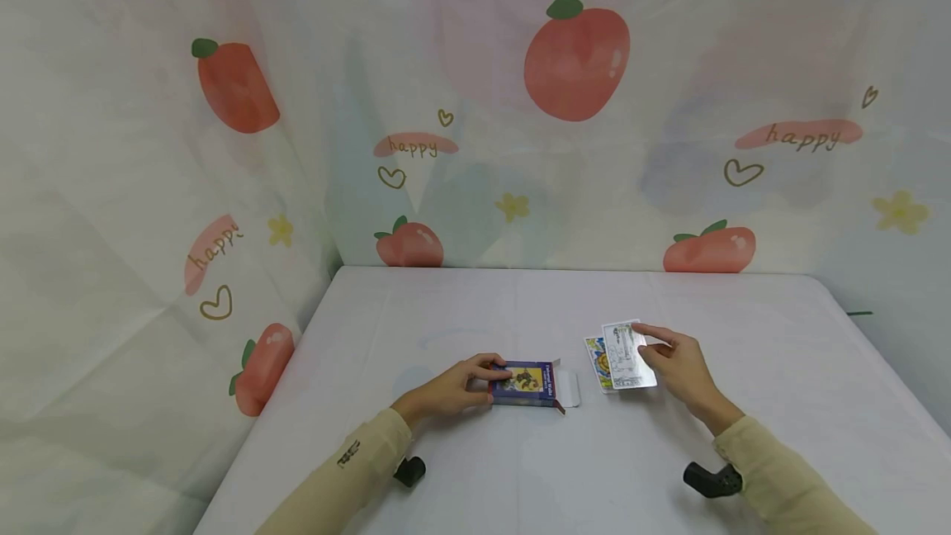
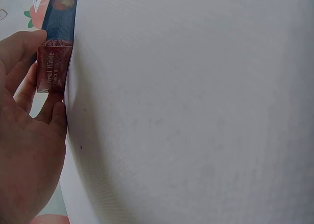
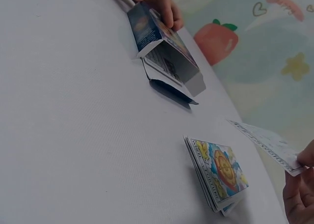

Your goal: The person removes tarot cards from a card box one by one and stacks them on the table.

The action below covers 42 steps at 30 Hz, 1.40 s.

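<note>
My left hand [image 1: 459, 382] holds a blue tarot card box [image 1: 522, 384] lying on the table, thumb and fingers on its sides at the closed end. In the left wrist view, that red end reads "Universal Waite Tarot Deck". The box's other end is open toward the right, its flaps folded out, with a printed white piece [image 3: 164, 64] visible inside. Between thumb and fingers my right hand [image 1: 687, 366] pinches one card [image 1: 626, 357], raised above a small stack of tarot cards [image 3: 222, 177]. A Wheel of Fortune card tops that stack.
A white cloth covers the table [image 1: 475, 312]. Behind and to the left hangs a printed curtain [image 1: 475, 48] with fruit and hearts. Black wrist devices [image 1: 712, 480] show under both sleeves.
</note>
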Each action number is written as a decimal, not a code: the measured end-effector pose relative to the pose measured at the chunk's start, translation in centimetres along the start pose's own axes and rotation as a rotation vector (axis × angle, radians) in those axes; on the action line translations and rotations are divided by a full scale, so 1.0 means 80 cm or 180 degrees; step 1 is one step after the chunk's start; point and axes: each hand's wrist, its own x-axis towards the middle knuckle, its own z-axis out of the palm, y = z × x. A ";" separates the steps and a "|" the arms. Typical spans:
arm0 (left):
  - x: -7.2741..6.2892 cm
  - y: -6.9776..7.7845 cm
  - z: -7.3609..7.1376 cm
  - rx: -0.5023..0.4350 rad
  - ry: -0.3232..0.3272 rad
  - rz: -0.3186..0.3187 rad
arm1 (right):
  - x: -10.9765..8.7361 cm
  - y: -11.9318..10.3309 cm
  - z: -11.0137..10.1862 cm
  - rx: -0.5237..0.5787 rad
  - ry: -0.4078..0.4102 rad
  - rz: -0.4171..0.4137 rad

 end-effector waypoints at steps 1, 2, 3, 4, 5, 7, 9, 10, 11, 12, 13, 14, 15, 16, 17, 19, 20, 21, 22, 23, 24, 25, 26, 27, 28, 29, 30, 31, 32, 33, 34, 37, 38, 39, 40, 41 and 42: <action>0.000 0.000 0.000 -0.0001 -0.0003 -0.0006 | 0.001 0.000 -0.001 -0.0023 -0.0015 0.0022; 0.000 0.000 0.000 -0.0009 0.0000 -0.0012 | 0.001 0.000 -0.001 -0.0037 -0.0035 0.0049; 0.000 0.000 0.000 -0.0018 0.0001 -0.0026 | 0.002 0.001 -0.002 -0.0049 -0.0057 0.0081; 0.000 0.000 0.000 -0.0027 0.0005 -0.0027 | 0.003 0.001 -0.002 -0.0054 -0.0079 0.0114; 0.000 -0.001 0.000 -0.0029 0.0007 -0.0030 | 0.004 0.001 -0.002 -0.0055 -0.0098 0.0145; 0.000 -0.001 0.000 -0.0024 0.0003 -0.0025 | 0.005 0.002 -0.003 -0.0051 -0.0140 0.0213; 0.000 -0.001 0.000 -0.0007 0.0000 -0.0024 | 0.007 0.003 -0.003 -0.0023 -0.0190 0.0268; 0.000 -0.001 0.000 0.0004 -0.0006 -0.0021 | 0.008 0.003 -0.003 -0.0017 -0.0209 0.0288; 0.000 0.000 0.000 0.0009 -0.0010 -0.0005 | 0.008 0.004 -0.002 -0.0006 -0.0227 0.0299; 0.000 0.000 -0.001 0.0024 -0.0017 0.0000 | 0.009 0.005 -0.002 -0.0003 -0.0242 0.0304; -0.001 0.000 -0.001 0.0030 -0.0019 0.0010 | 0.010 0.006 -0.002 0.0001 -0.0252 0.0301; -0.001 0.000 -0.001 0.0038 -0.0023 0.0015 | 0.011 0.007 -0.001 0.0011 -0.0258 0.0284; -0.001 0.000 -0.002 0.0042 -0.0025 0.0019 | 0.011 0.007 0.000 0.0015 -0.0262 0.0251; -0.001 0.000 -0.002 0.0039 -0.0025 0.0032 | 0.012 0.008 0.000 0.0033 -0.0257 0.0224; -0.001 0.001 -0.002 0.0027 -0.0025 0.0037 | 0.012 0.009 0.001 0.0050 -0.0256 0.0190; -0.002 0.001 -0.002 0.0006 -0.0025 0.0028 | 0.014 0.010 0.003 0.0079 -0.0264 0.0151; -0.001 0.000 -0.002 -0.0006 -0.0024 0.0019 | 0.014 0.010 0.005 0.0089 -0.0274 0.0141; -0.001 0.000 -0.002 -0.0017 -0.0022 0.0018 | 0.015 0.011 0.006 0.0093 -0.0289 0.0135; -0.001 0.000 -0.002 -0.0033 -0.0019 0.0023 | 0.015 0.011 0.007 0.0108 -0.0305 0.0152; -0.001 0.000 -0.002 -0.0047 -0.0019 0.0022 | 0.016 0.012 0.008 0.0099 -0.0318 0.0164; -0.001 0.000 -0.002 -0.0048 -0.0015 0.0023 | 0.016 0.012 0.009 0.0102 -0.0333 0.0188; -0.001 0.000 -0.002 -0.0049 -0.0017 0.0026 | 0.017 0.012 0.010 0.0096 -0.0346 0.0199; -0.001 0.000 -0.002 -0.0051 -0.0021 0.0035 | 0.017 0.012 0.011 0.0091 -0.0353 0.0216; -0.001 0.001 -0.002 -0.0050 -0.0024 0.0043 | 0.018 0.011 0.012 0.0084 -0.0362 0.0230; -0.002 0.001 -0.002 -0.0050 -0.0026 0.0049 | 0.018 0.011 0.012 0.0073 -0.0369 0.0248; -0.002 0.001 -0.002 -0.0047 -0.0030 0.0052 | 0.019 0.011 0.013 0.0051 -0.0373 0.0265; -0.002 0.001 -0.003 -0.0049 -0.0031 0.0049 | 0.020 0.011 0.014 0.0036 -0.0384 0.0280; -0.002 0.001 -0.003 -0.0049 -0.0034 0.0049 | 0.020 0.011 0.014 0.0007 -0.0394 0.0284; -0.002 0.000 -0.003 -0.0053 -0.0033 0.0050 | 0.021 0.011 0.015 -0.0026 -0.0416 0.0304; -0.002 0.001 -0.002 -0.0057 -0.0029 0.0044 | 0.022 0.012 0.015 -0.0056 -0.0436 0.0323; -0.002 0.001 -0.002 -0.0062 -0.0027 0.0041 | 0.022 0.012 0.015 -0.0079 -0.0453 0.0333; -0.002 0.002 -0.003 -0.0069 -0.0025 0.0035 | 0.024 0.014 0.015 -0.0126 -0.0517 0.0367; -0.002 0.002 -0.003 -0.0074 -0.0027 0.0036 | 0.023 0.014 0.015 -0.0126 -0.0534 0.0377; -0.002 0.003 -0.003 -0.0082 -0.0030 0.0033 | 0.024 0.015 0.015 -0.0117 -0.0539 0.0374; -0.002 0.003 -0.003 -0.0085 -0.0032 0.0034 | 0.024 0.016 0.016 -0.0127 -0.0517 0.0371; -0.002 0.003 -0.003 -0.0086 -0.0031 0.0034 | 0.024 0.018 0.016 -0.0142 -0.0523 0.0366; -0.002 0.003 -0.002 -0.0088 -0.0032 0.0034 | 0.025 0.019 0.016 -0.0164 -0.0526 0.0340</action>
